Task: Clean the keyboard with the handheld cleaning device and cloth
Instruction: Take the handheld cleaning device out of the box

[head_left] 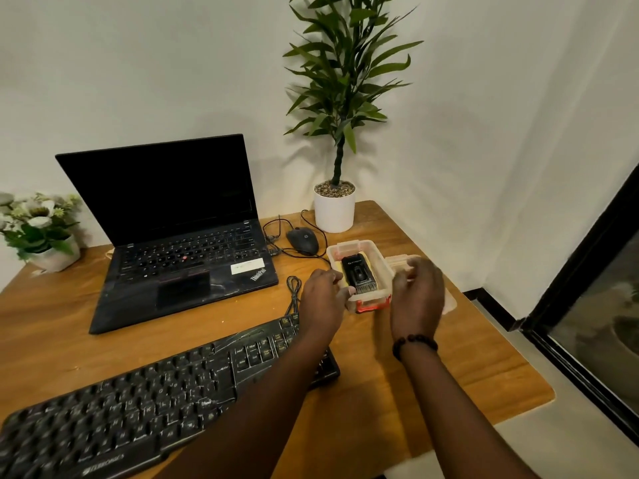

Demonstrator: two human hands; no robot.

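Left hand (323, 299) grips the near left corner of a clear plastic box (359, 271), thumb over the rim and fingers curled against its side. Right hand (416, 295) is at the box's right side, fingers curled round what looks like the box's clear lid (403, 262), though blur makes the hold hard to read; a dark bead bracelet (415, 344) circles that wrist.

Inside the open box lies the black handheld cleaning device (358, 274), lengthwise, its bristled end toward the near wall, resting on a yellow cloth (337, 271) that shows along its left and far sides. A red clasp (373, 305) marks the box's near end.

The box sits on the wooden counter (449, 368), toward the right, with the counter's right edge near it and bare wood nearer the person. A black mouse (303, 240) lies just beyond the box to the far left, its cable looping round; a white potted plant (334, 209) stands at the far right corner. Open laptop (179, 236) takes the far left middle, with a flower pot (45, 236) at the left edge.

The black keyboard (138, 406) lies slantwise on the near left, partly under the left forearm, apart from the box. The device lies between both hands, touched by neither.
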